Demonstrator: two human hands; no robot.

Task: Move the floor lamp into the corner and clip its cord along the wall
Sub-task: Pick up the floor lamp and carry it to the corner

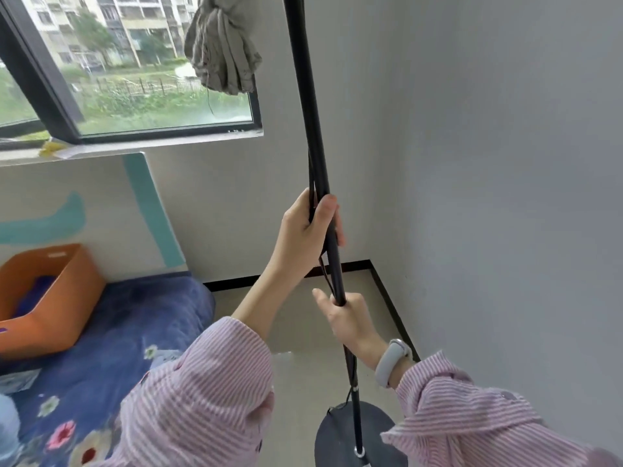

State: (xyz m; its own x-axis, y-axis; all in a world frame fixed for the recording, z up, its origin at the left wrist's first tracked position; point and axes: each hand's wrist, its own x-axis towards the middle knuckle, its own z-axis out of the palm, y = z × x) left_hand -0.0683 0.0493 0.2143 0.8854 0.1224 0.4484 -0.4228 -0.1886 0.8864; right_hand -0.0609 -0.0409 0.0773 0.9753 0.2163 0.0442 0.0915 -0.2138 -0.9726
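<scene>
Your left hand (308, 230) grips the floor lamp (317, 156) pole together with its cord (312, 183), your right hand (347, 315) clasps the pole just below it, and the round base (340, 433) sits beneath both hands near the wall (488, 163).

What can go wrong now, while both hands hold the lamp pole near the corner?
The cord hangs loose along the lamp pole and could catch under the round base when it is set down. The left hand presses the cord against the pole and may strain it. The right hand grips lower. The pole leans, so its top could knock the tied curtain.
</scene>
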